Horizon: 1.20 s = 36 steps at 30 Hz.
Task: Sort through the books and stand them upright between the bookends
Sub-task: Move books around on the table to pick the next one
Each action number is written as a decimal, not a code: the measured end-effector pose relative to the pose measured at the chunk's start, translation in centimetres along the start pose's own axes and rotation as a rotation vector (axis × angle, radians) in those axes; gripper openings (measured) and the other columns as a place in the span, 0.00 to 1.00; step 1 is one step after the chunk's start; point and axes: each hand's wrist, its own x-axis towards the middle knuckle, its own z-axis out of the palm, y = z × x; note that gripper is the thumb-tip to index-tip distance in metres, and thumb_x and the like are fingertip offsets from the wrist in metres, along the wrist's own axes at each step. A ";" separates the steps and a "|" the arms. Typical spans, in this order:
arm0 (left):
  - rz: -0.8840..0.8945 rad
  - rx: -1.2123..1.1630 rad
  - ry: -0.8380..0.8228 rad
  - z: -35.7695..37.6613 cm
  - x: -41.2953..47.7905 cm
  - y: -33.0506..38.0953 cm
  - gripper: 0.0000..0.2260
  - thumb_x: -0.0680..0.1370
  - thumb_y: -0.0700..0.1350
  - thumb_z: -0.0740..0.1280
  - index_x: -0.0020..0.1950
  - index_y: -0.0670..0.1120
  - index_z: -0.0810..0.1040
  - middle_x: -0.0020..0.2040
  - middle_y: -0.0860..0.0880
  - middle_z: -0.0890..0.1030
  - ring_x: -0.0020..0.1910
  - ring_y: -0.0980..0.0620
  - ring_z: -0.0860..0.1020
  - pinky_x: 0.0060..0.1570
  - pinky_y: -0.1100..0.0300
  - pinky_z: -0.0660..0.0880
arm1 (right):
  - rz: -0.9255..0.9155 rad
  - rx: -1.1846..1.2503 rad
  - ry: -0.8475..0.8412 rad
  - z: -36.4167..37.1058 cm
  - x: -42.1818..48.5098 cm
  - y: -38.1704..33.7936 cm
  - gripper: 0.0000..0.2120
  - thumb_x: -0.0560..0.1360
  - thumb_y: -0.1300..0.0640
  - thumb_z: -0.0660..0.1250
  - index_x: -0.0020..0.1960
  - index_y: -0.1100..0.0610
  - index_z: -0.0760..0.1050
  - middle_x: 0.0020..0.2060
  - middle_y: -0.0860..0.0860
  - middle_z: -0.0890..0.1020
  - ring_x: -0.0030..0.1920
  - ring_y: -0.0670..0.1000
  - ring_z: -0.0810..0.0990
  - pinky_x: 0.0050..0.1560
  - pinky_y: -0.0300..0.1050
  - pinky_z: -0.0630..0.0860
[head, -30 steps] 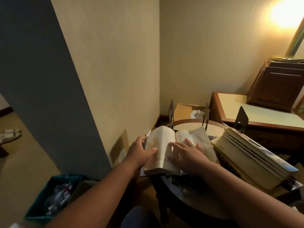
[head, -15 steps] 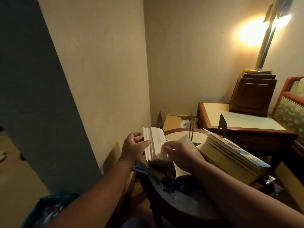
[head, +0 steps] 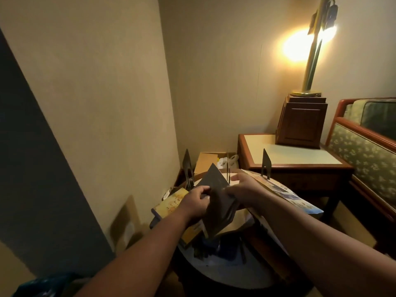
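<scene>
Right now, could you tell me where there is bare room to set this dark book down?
The cream top of the side table is bare from the wooden box forward to its front edge. A sliver of round table seems free between the left bookend and middle bookend, behind the dark book. Its front is crowded with loose books.

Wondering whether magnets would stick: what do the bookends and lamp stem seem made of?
The bookends look like thin, matt dark sheet metal: flat, sharp-pointed blades. The lamp stem looks like polished brass-toned metal, judging by its shine; solid or plated, unclear.
</scene>
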 end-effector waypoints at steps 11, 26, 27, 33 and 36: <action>0.200 0.816 -0.040 0.2 -1.9 -5.6 0.22 0.82 0.57 0.55 0.77 0.58 0.62 0.76 0.55 0.63 0.72 0.49 0.62 0.69 0.46 0.63 | -0.182 -0.622 0.010 2.8 3.0 3.6 0.25 0.75 0.54 0.72 0.69 0.51 0.69 0.54 0.47 0.79 0.50 0.47 0.80 0.48 0.41 0.80; -0.036 0.571 0.251 -2.4 -3.4 -11.7 0.39 0.67 0.77 0.49 0.74 0.62 0.60 0.76 0.50 0.56 0.76 0.44 0.53 0.70 0.38 0.61 | -0.195 -1.025 -0.044 8.8 4.4 3.9 0.34 0.77 0.51 0.68 0.78 0.55 0.58 0.74 0.57 0.63 0.72 0.61 0.63 0.70 0.60 0.68; -0.067 0.553 0.247 -2.2 -3.3 -12.0 0.41 0.66 0.79 0.47 0.75 0.62 0.56 0.79 0.50 0.53 0.78 0.44 0.49 0.72 0.35 0.56 | -0.212 -1.011 -0.045 8.7 4.4 4.0 0.29 0.79 0.50 0.66 0.77 0.54 0.61 0.74 0.57 0.63 0.72 0.61 0.64 0.70 0.59 0.68; -0.010 0.406 0.244 -1.9 -1.3 -11.1 0.42 0.70 0.75 0.57 0.78 0.56 0.52 0.79 0.51 0.56 0.79 0.47 0.50 0.75 0.39 0.52 | -0.186 -0.816 0.065 7.5 4.5 4.6 0.30 0.79 0.37 0.59 0.74 0.54 0.63 0.73 0.54 0.64 0.70 0.56 0.69 0.63 0.51 0.74; 0.008 0.296 0.231 -1.6 -0.2 -10.6 0.40 0.70 0.72 0.63 0.76 0.58 0.53 0.75 0.51 0.62 0.74 0.46 0.61 0.70 0.39 0.64 | -0.171 -0.842 0.062 6.5 5.2 4.9 0.29 0.79 0.37 0.60 0.73 0.53 0.64 0.71 0.54 0.66 0.67 0.56 0.72 0.61 0.49 0.75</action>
